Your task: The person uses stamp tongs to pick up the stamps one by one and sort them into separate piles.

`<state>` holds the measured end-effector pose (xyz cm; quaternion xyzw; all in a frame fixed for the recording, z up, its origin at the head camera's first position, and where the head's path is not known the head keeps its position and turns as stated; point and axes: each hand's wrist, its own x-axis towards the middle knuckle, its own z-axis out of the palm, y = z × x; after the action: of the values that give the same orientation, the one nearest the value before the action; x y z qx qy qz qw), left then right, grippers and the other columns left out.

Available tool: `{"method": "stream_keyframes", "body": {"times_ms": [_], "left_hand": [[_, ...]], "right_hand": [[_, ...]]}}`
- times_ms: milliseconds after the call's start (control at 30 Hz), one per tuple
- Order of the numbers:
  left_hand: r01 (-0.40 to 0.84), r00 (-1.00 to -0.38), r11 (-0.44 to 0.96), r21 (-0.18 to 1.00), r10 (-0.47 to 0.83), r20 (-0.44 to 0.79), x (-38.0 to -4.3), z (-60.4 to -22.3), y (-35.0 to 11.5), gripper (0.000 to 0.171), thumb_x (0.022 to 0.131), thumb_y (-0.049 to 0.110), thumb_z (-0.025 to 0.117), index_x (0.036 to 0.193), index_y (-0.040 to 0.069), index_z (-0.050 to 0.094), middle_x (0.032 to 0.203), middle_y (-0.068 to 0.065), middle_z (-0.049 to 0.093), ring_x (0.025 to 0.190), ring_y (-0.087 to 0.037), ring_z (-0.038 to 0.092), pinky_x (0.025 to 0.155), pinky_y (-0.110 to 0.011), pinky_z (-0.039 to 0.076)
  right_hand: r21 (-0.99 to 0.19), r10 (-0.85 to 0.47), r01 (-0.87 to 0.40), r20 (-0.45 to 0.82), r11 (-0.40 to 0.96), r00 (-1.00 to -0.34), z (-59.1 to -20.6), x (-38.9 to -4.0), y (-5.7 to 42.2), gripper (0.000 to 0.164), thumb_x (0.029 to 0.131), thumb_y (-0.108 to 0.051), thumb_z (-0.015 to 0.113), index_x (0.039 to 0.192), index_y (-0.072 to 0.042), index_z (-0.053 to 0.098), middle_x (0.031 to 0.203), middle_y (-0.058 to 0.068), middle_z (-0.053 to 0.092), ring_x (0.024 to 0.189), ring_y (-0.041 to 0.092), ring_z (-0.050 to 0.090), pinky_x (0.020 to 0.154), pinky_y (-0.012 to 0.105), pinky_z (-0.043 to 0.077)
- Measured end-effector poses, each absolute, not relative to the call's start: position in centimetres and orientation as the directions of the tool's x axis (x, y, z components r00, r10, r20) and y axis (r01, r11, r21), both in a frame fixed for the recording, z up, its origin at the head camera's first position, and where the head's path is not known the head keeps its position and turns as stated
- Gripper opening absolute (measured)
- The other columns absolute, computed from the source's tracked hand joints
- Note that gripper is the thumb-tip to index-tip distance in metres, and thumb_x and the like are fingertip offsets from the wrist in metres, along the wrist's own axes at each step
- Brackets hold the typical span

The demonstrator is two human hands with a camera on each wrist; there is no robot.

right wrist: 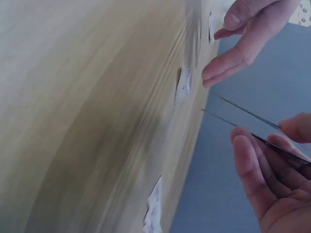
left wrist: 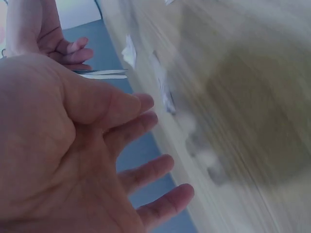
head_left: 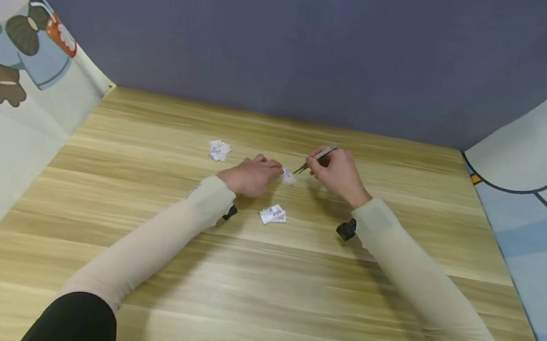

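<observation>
My right hand [head_left: 338, 170] pinches metal tweezers [head_left: 326, 151] between thumb and fingers. Their two prongs stand apart in the right wrist view, with nothing between the tips. In the head view the tips point down-left at a small pile of white paper pieces [head_left: 288, 178] with purplish print. Close on the other side of that pile, my left hand [head_left: 252, 176] reaches over the table with its fingertips at the paper's edge. The left fingers [left wrist: 148, 174] look loosely extended, and the thumb lies near the index finger.
More printed paper pieces [head_left: 219, 150] lie to the left, farther back. Another small stack [head_left: 273, 214] sits nearer, between the forearms. All rest on a wood-grain table [head_left: 255, 306]. A dark blue panel [head_left: 290, 40] rises behind it, and cartoon-printed panels [head_left: 5, 118] flank both sides.
</observation>
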<state>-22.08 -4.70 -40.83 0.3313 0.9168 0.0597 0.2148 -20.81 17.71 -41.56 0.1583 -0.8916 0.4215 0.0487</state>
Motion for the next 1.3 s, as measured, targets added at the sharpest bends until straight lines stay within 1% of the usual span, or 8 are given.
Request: {"method": "stream_keyframes", "body": {"times_ms": [133,300,500,733,900,1000,1167,1300], "left_hand": [[0.595,-0.679,0.772,0.224,0.632,-0.374,-22.0,-41.2,-4.1,0.062,0.087,-0.003,0.039,0.147,0.015,0.037,0.151,-0.002,0.029,0.135,-0.026,0.021,0.11,-0.052,0.015],[0.6,-0.699,0.777,0.19,0.625,-0.347,-21.8,-41.4,-3.7,0.054,0.092,0.003,0.043,0.145,0.013,0.039,0.142,-0.005,0.034,0.126,-0.024,0.028,0.106,-0.047,0.024],[0.584,-0.712,0.789,0.189,0.61,-0.347,-21.4,-41.4,-3.8,0.056,0.09,0.003,0.046,0.144,0.014,0.04,0.146,-0.005,0.033,0.133,-0.024,0.024,0.11,-0.05,0.017],[0.606,-0.703,0.779,0.164,0.62,-0.348,-21.0,-41.6,-4.1,0.057,0.088,0.006,0.05,0.144,0.015,0.041,0.142,-0.004,0.035,0.123,-0.022,0.029,0.106,-0.05,0.023],[0.612,-0.697,0.771,0.177,0.632,-0.339,-20.6,-41.6,-4.4,0.055,0.088,0.008,0.052,0.143,0.013,0.043,0.145,-0.002,0.034,0.127,-0.024,0.028,0.104,-0.047,0.025],[0.624,-0.68,0.76,0.18,0.642,-0.354,-20.5,-41.7,-4.5,0.056,0.088,0.009,0.052,0.143,0.013,0.043,0.146,-0.001,0.035,0.127,-0.023,0.028,0.102,-0.044,0.027],[0.636,-0.679,0.755,0.163,0.647,-0.347,-20.3,-41.9,-4.7,0.058,0.088,0.01,0.052,0.145,0.014,0.04,0.144,0.001,0.036,0.118,-0.02,0.032,0.095,-0.039,0.032],[0.637,-0.684,0.758,0.142,0.641,-0.348,-20.3,-42.0,-4.8,0.057,0.091,0.013,0.051,0.146,0.015,0.037,0.145,0.0,0.035,0.117,-0.02,0.033,0.096,-0.041,0.033]], "right_hand": [[-0.75,-0.224,-0.289,0.191,0.595,-0.956,-42.0,-20.7,18.1,0.014,0.092,-0.016,0.062,0.094,-0.004,0.068,0.084,0.016,0.068,0.066,0.026,0.066,0.053,0.028,0.053],[-0.772,-0.196,-0.246,0.16,0.585,-0.967,-42.3,-20.7,18.4,0.014,0.092,-0.017,0.063,0.096,-0.004,0.068,0.084,0.016,0.068,0.067,0.024,0.066,0.055,0.032,0.054],[-0.802,-0.187,-0.217,0.134,0.556,-0.973,-42.8,-21.2,18.4,0.017,0.093,-0.017,0.061,0.098,-0.002,0.068,0.084,0.016,0.068,0.069,0.029,0.066,0.058,0.039,0.055],[-0.804,-0.178,-0.209,0.13,0.556,-0.975,-43.1,-21.9,17.9,0.018,0.093,-0.021,0.061,0.098,-0.005,0.068,0.082,0.01,0.068,0.069,0.025,0.066,0.058,0.034,0.055],[-0.806,-0.176,-0.214,0.138,0.551,-0.975,-43.3,-22.9,17.2,0.016,0.093,-0.02,0.062,0.096,-0.006,0.067,0.083,0.012,0.068,0.07,0.026,0.067,0.056,0.028,0.054],[-0.81,-0.185,-0.223,0.144,0.543,-0.972,-43.4,-23.3,16.8,0.015,0.093,-0.018,0.062,0.096,-0.004,0.067,0.083,0.013,0.068,0.07,0.027,0.067,0.056,0.028,0.054],[-0.816,-0.222,-0.267,0.174,0.512,-0.959,-43.7,-23.7,16.0,0.016,0.092,-0.012,0.061,0.097,0.003,0.066,0.084,0.016,0.067,0.071,0.03,0.066,0.056,0.028,0.054],[-0.81,-0.252,-0.302,0.197,0.502,-0.947,-43.9,-23.9,15.3,0.013,0.092,-0.01,0.061,0.095,0.003,0.065,0.081,0.019,0.067,0.07,0.032,0.066,0.055,0.027,0.054]]}}
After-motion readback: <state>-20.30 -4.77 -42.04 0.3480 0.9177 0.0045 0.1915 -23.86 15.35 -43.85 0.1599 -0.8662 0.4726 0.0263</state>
